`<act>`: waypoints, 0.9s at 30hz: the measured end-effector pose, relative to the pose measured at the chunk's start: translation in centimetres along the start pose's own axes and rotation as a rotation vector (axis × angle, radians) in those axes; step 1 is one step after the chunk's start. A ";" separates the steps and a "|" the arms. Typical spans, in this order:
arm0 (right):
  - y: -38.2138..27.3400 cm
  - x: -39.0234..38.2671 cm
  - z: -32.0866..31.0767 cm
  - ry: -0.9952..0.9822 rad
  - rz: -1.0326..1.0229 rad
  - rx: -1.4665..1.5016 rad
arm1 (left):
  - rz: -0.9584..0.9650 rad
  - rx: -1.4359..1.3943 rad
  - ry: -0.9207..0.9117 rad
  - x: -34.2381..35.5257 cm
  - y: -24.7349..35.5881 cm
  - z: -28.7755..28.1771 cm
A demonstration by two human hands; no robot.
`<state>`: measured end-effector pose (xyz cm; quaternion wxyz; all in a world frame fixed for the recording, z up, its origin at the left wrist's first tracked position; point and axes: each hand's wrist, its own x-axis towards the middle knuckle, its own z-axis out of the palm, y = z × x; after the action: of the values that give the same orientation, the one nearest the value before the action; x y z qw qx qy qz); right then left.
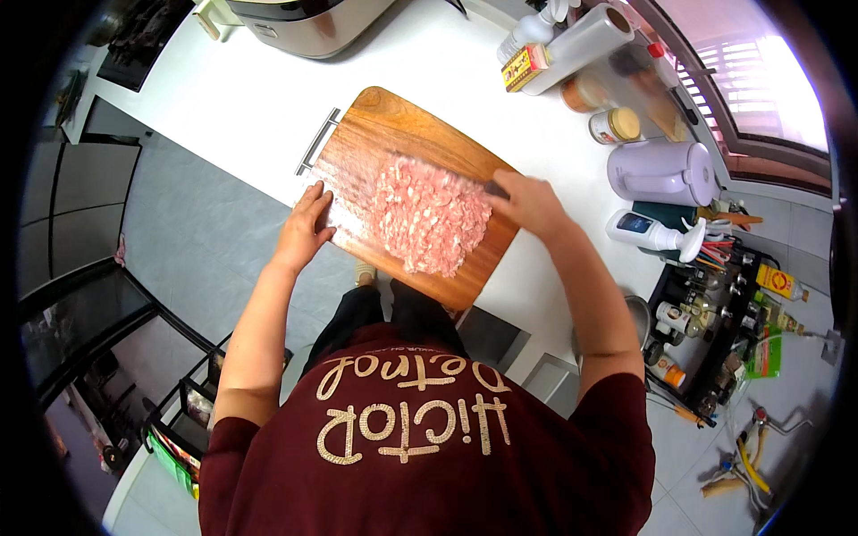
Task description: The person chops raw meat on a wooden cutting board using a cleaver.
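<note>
A wooden cutting board (393, 112) lies at an angle on the white counter, reaching over its near edge. Spread over its middle is a wide patch of pink minced meat (429, 223). My right hand (529, 201) is closed round the dark handle of a knife (494, 188) at the board's right edge. The knife's blade is smeared by motion and seems to lie along the far side of the meat. My left hand (304, 230) rests on the board's left edge with its fingers stretched out and apart, touching no meat.
A rice cooker (308, 27) stands at the back of the counter (214, 89). Along the right are a paper roll (590, 45), jars (615, 125), a lilac electric kettle (661, 172) and a spray bottle (643, 230). A rack of bottles (697, 313) stands nearer me.
</note>
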<state>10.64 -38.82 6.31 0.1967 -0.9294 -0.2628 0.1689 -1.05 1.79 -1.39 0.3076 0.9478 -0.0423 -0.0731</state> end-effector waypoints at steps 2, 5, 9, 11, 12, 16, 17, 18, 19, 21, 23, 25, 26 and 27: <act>-2.5 -2.8 0.4 -0.005 -0.049 -0.190 | 0.014 -0.018 0.010 0.0 -0.5 0.3; -4.8 -7.1 2.7 0.021 -0.049 -0.304 | 0.031 -0.045 0.039 0.0 -0.7 0.8; -8.3 -9.5 3.3 0.027 0.132 -0.264 | 0.019 -0.050 0.040 0.0 -0.2 0.6; -10.7 -9.5 2.6 0.176 0.268 -0.107 | -0.005 -0.028 0.064 -0.1 0.2 0.8; -12.4 -9.2 1.5 0.246 0.266 -0.032 | -0.026 -0.007 0.090 -0.4 0.1 1.0; -16.5 -8.3 0.6 0.468 0.303 0.290 | -0.140 0.083 0.077 -1.4 2.2 2.1; -16.7 -8.1 1.5 0.507 0.318 0.378 | -0.151 0.114 0.071 -1.7 2.8 2.2; -15.6 -8.3 4.6 0.543 0.334 0.457 | -0.133 0.131 0.056 -1.7 3.2 2.4; -14.6 -8.1 7.5 0.548 0.402 0.392 | -0.118 0.129 0.052 -1.5 3.2 2.6; -13.0 -7.0 10.9 0.183 0.674 0.153 | -0.101 0.130 0.041 -1.5 3.0 2.7; -12.8 -7.3 9.8 0.280 0.623 0.242 | -0.107 0.147 0.013 -1.8 3.0 2.5; -14.3 -7.0 6.8 0.380 0.541 0.384 | -0.119 0.168 0.025 -2.0 2.6 2.4; -15.6 -7.5 4.7 0.435 0.503 0.474 | -0.114 0.169 0.040 -2.1 2.3 2.8; -16.2 -7.8 3.6 0.496 0.461 0.565 | -0.104 0.174 0.059 -1.8 2.2 2.8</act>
<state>-3.99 -29.47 12.21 0.4573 -0.8859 0.0629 0.0452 -3.39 -1.38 -2.18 0.2210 0.9736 0.0099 -0.0573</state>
